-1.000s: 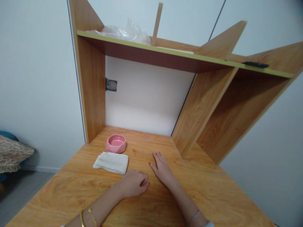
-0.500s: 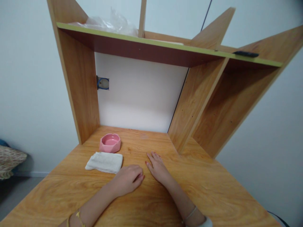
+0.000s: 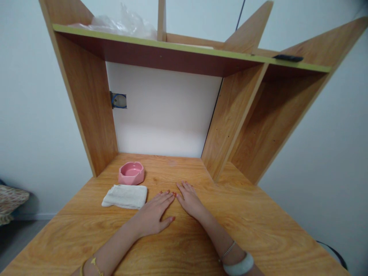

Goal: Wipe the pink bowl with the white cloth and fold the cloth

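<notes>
My left hand [image 3: 153,214] lies flat on the wooden desk [image 3: 184,249], fingers stretched out and thumb apart, holding nothing. Just to its right, my right hand [image 3: 189,201] also rests palm down with fingers spread and nothing in it. The fingertips of the left hand come close to the right thumb; whether they touch I cannot tell. A folded white cloth [image 3: 125,196] lies beside my left hand on its far left side. Behind the cloth sits a pink faceted ashtray [image 3: 131,173].
A wooden hutch with a shelf [image 3: 189,53] rises at the back. On the shelf lie a clear plastic bag [image 3: 123,27] and a dark flat object [image 3: 288,58]. An open socket box [image 3: 119,101] shows in the back panel. Patterned fabric [image 3: 13,201] is at the far left.
My left hand has uncurled from a loose fist to a flat, open hand. My right hand stays flat. The view has shifted slightly, and a pale bangle now shows on the right forearm.
</notes>
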Tool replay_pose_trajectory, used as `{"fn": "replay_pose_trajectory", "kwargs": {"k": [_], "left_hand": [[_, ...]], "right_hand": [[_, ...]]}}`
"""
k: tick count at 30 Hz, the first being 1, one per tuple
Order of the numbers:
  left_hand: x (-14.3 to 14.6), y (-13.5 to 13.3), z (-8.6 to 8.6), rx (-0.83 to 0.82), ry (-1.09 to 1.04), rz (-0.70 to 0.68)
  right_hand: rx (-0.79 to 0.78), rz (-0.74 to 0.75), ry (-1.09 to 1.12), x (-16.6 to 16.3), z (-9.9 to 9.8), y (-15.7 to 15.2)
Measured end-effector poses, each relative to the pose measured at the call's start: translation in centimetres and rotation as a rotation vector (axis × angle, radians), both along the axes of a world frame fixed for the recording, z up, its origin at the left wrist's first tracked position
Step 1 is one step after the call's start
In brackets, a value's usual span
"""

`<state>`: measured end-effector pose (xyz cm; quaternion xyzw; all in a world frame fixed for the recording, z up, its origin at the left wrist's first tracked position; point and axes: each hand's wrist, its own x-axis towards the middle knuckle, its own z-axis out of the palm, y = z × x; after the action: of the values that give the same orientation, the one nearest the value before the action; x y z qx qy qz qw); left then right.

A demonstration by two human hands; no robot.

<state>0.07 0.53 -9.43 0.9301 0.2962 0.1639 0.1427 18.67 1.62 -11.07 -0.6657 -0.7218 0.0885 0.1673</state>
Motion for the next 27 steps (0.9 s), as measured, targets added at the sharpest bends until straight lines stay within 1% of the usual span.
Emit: {"fn": "replay_pose_trajectory", "kwargs": {"k": [8,20,25,27], "left_hand": [[0.0,-0.2,0.3,-0.061,0.086,0.019],[0.1,0.0,0.2,-0.132,0.017,0.014],[0.2,0.3,-0.4,-0.161,-0.024,0.021],[0.2,0.4,-0.5,-0.168,-0.030,0.025]], "right_hand": [[-0.016,0.007,-0.012,0.0,0.2,0.1],[0.009,0.012,0.021,0.5,-0.6,0.5],[0.055,0.016,0.040,0.7,-0.9,0.3],[0.091,-0.002,0.048,0.4,-0.6,0.3]]}}
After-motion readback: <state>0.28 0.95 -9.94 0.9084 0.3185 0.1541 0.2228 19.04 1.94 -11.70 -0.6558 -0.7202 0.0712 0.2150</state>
